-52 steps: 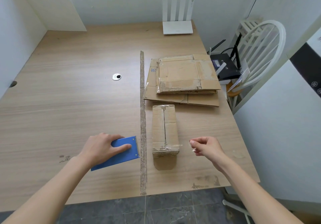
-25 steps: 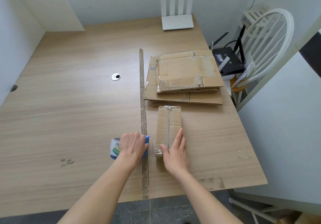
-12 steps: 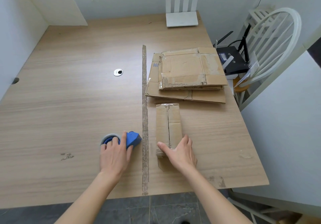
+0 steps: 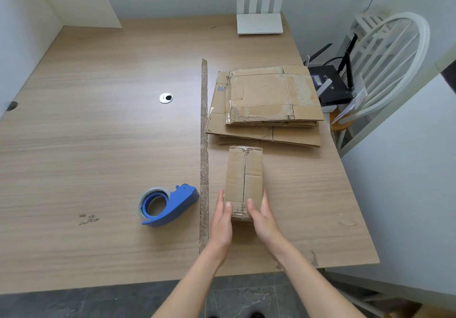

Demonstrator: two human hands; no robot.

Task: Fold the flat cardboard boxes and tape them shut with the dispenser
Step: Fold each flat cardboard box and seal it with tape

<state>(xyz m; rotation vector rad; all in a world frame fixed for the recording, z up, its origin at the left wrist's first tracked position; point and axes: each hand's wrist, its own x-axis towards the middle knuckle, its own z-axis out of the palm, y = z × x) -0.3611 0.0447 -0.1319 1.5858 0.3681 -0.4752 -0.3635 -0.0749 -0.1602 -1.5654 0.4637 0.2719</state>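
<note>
A small folded cardboard box lies lengthwise on the table, its top seam running away from me, with clear tape at both ends. My left hand lies flat against its near left side, with the thumb on top. My right hand presses the near right side the same way, fingers straight. The blue tape dispenser lies on its side to the left, apart from both hands. A stack of flat cardboard boxes sits just behind the folded box.
A rough seam strip runs down the table between dispenser and box. A white router stands at the far edge. A white chair holding a black router is off the right edge. A round cable grommet sits mid-table.
My left hand let go of the dispenser, which now lies on its side, and moved to the box's left side. My right hand shifted from the box top to its right side.
</note>
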